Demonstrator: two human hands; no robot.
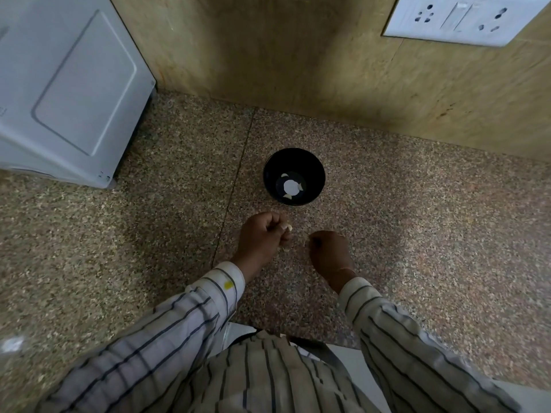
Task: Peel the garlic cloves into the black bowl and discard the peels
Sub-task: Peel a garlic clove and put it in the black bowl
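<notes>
A speckled granite counter runs up to a tan stone wall, with a white appliance at the left and a socket plate up at the right. Near the middle sits the bowl, round, black and glossy, with a few pale peeled cloves lying in its bottom. Just in front of it, the left hand is curled, pinching a small pale clove at its fingertips. The right hand is fisted close beside; whether it holds a wisp of peel I cannot tell. I'd judge the clove light, firm and a bit slick once bare, its skin papery and brittle, best pinched at the ends.
</notes>
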